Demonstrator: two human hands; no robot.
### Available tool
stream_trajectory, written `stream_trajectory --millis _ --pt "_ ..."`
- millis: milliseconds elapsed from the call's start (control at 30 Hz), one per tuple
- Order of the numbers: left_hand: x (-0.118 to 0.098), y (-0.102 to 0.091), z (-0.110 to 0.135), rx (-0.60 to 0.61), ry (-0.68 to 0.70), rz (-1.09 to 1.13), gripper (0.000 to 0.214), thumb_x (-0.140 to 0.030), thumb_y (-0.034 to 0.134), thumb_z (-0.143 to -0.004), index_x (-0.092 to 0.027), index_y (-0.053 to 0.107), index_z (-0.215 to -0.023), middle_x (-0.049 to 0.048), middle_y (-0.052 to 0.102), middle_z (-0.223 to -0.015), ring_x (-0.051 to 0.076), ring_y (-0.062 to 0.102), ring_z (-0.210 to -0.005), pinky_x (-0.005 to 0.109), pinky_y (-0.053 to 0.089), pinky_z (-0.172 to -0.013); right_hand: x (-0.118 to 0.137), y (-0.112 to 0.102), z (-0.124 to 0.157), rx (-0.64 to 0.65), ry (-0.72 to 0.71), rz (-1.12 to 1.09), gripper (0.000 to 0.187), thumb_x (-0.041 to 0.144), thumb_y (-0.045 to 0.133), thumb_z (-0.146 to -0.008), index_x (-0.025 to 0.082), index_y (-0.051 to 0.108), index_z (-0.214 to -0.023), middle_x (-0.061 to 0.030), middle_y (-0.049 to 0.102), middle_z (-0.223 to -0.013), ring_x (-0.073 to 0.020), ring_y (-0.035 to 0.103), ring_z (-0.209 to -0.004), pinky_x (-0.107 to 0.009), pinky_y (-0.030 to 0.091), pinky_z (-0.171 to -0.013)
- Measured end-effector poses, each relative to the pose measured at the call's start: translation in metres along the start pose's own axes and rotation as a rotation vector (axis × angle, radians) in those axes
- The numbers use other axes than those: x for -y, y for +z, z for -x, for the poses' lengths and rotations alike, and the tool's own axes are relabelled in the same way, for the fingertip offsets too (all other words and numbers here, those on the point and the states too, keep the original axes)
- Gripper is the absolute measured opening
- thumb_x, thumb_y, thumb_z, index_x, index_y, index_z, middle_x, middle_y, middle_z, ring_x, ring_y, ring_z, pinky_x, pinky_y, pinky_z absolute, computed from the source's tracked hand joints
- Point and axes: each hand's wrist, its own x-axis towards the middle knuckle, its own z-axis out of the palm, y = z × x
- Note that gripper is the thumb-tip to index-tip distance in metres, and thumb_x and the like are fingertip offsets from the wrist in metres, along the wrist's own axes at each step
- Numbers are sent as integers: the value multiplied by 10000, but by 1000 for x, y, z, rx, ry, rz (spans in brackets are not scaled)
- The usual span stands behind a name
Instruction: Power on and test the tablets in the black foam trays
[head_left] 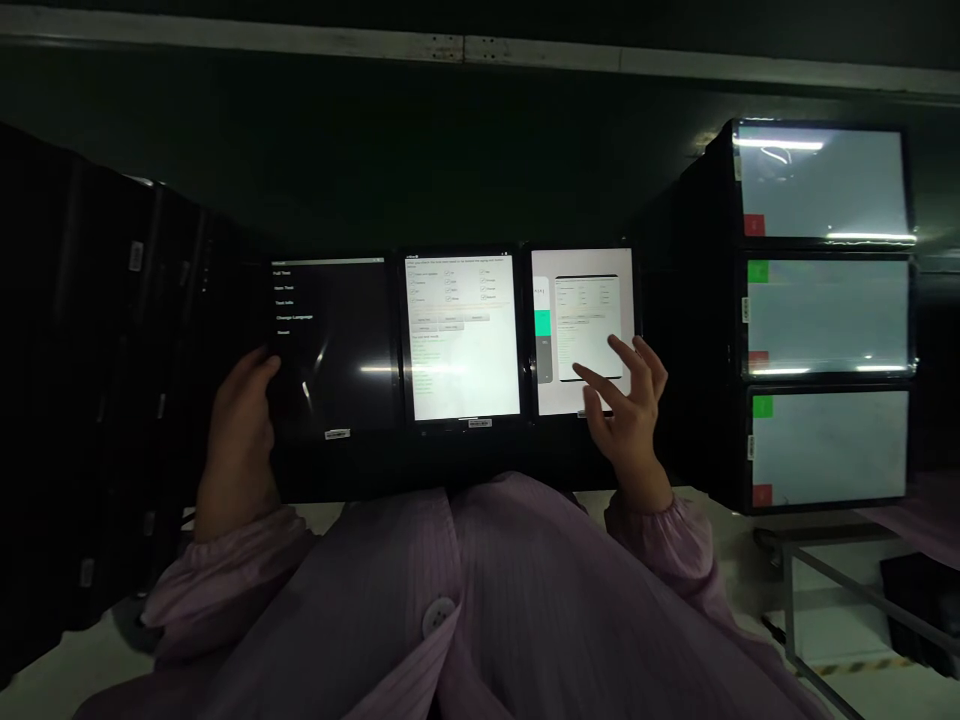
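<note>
Right of centre, the right hand (pixel 630 418) spreads its fingers over the app-preview tablet (pixel 585 262); a stray fingertip could dismiss the preview (pixel 592 310). Left of centre, the left hand (pixel 241 415), grip unclear, could nudge the dark-menu tablet (pixel 337 350) askew.

The person wears a dusky pink garment (pixel 525 590) with fine lines running down the cloth. Its long sleeves end just behind each bare hand: the left sleeve (pixel 232 580) is loose and creased, drawn into a gathered cuff (pixel 247 532) at the wrist of the left hand (pixel 238 435); the right sleeve (pixel 679 545) puckers the same way below the right hand (pixel 630 415). Between the hands and lower down, a round, pale button (pixel 439 618) with small dark holes sits on the front opening.
</note>
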Motion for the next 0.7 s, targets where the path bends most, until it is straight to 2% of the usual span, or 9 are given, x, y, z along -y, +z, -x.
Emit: stream_trajectory --millis 100,167,233,333,400,467,600,700 --pt "2 0 -1 5 4 14 206 -148 703 -715 -224 778 -892 54 796 -1038 295 728 -1199 583 390 -1302 5 11 -9 96 -10 -5 306 298 607 -1050 355 776 -1299 -27 518 -1657 -401 365 -1604 -686 395 -1272" --pt "5 -3 -2 17 17 18 194 -157 702 -731 -225 781 -894 56 797 -1050 289 723 -1206 563 394 -1303 6 15 -12 123 -16 -23 296 302 611 -1053 361 778 -1290 -17 514 -1669 -408 312 -1638 -706 367 -1287" --pt "9 -5 -5 30 30 18 188 -167 707 -741 -226 788 -900 54 798 -1037 284 718 -1209 545 384 -1310 1 14 -11 75 -10 -14 264 279 608 -1057 345 799 -1228 -25 578 -1610 -407 336 -1630 -707 408 -1263" --pt "14 -8 -9 36 35 26 202 -182 705 -748 -228 795 -922 47 801 -1046 275 721 -1198 536 393 -1305 -9 8 -8 -75 23 54 225 227 609 -1057 301 817 -1098 -53 692 -1444 -393 455 -1557 -664 511 -1184" --pt "15 -7 -11 29 33 27 214 -194 702 -751 -228 800 -939 45 803 -1057 275 727 -1176 546 414 -1290 -13 4 -6 -146 42 85 209 211 617 -1051 286 811 -1067 -61 714 -1390 -381 496 -1521 -632 543 -1150" --pt "13 -5 -12 20 27 19 214 -200 694 -753 -225 806 -933 48 802 -1034 282 735 -1139 570 436 -1271 -11 4 -6 -134 45 74 216 224 618 -1049 296 807 -1122 -58 694 -1428 -378 483 -1530 -634 529 -1166" --pt "8 -1 -11 26 29 0 186 -219 673 -767 -227 813 -890 49 800 -997 282 741 -1082 565 471 -1241 -1 11 -7 11 31 8 270 277 609 -1048 342 807 -1220 -33 621 -1552 -391 383 -1599 -687 442 -1243" --pt "8 -1 -11 39 26 16 176 -225 662 -754 -235 798 -864 38 792 -972 256 737 -1059 509 487 -1231 -4 11 -5 -49 77 42 246 249 611 -1049 319 830 -1136 -45 673 -1483 -386 430 -1570 -673 487 -1203"
